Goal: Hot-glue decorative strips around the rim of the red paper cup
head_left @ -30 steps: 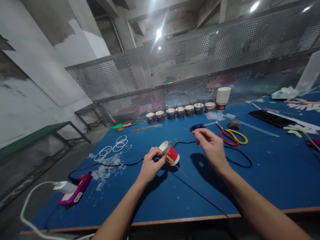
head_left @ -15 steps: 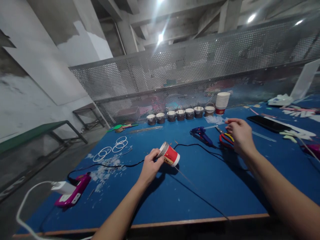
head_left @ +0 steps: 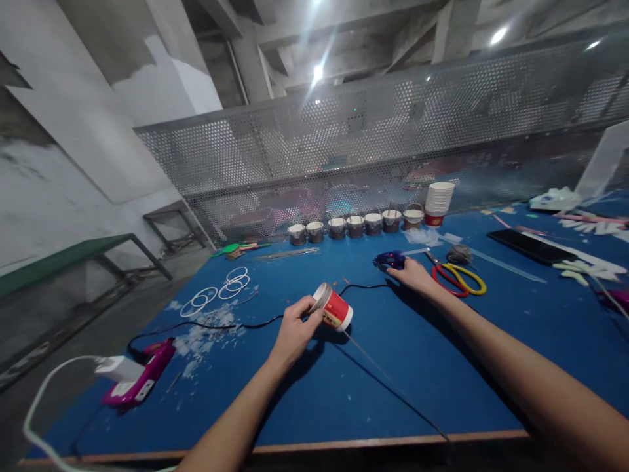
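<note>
My left hand (head_left: 297,328) is closed around a red and white paper cup (head_left: 338,311), tilted on its side above the table. Grey cord is wrapped round one end of the cup. A long strand of that cord (head_left: 369,359) trails down from the cup towards the table's front edge. My right hand (head_left: 411,275) has its fingers round the handle of a blue glue gun (head_left: 392,260), which lies on the table and is partly hidden by the hand. Right of that hand lie scissors (head_left: 459,280) with red and yellow handles and a ball of grey cord (head_left: 458,254).
Several cord-wrapped cups (head_left: 354,227) line the back beside a stack of paper cups (head_left: 438,203). White rings (head_left: 234,284) and scraps lie left, near a purple power strip (head_left: 140,377). A black cable (head_left: 260,325) crosses the table. A phone (head_left: 533,245) lies right.
My right hand has moved left and down from above the scissors to the glue gun and taken hold of it. The scissors and cord ball are uncovered. My left hand keeps the cup in place.
</note>
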Available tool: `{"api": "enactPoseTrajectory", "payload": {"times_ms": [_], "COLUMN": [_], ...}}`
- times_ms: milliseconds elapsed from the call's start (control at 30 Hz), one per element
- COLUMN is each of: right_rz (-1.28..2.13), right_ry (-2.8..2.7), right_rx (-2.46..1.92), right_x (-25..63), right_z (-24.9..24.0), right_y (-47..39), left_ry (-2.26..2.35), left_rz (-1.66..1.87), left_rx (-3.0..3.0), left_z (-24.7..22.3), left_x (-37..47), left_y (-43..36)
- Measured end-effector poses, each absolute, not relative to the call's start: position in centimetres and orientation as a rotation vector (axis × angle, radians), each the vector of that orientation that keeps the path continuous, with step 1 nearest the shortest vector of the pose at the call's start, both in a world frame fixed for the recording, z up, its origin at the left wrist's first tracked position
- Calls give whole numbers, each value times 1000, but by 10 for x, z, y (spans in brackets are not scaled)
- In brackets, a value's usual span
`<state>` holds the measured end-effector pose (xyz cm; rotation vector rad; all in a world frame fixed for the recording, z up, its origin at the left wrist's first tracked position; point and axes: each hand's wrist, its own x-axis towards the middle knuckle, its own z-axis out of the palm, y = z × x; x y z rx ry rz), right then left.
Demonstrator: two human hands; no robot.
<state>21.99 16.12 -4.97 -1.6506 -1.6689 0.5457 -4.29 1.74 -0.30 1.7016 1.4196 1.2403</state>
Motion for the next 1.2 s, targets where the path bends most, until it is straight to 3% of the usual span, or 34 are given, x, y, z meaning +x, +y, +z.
{"api": "enactPoseTrajectory", "payload": {"times_ms": [300,633,1200], "right_rz": [671,815,511], "right_ry": [-1658,-1889,-2054], "right_rx": [-1549,-985,-802], "right_x": [206,176,160], "right_z": [-29,-9,-29], "right_y": [129,56,36], "left_ry": [1455,1552,1605], "left_rz": [1253,1335,1318], "left_rx": [1583,1686,1748], "left_z": [-6,-7,-8], "left_x": [-44,-47,-46], "left_y": [20,22,20]}}
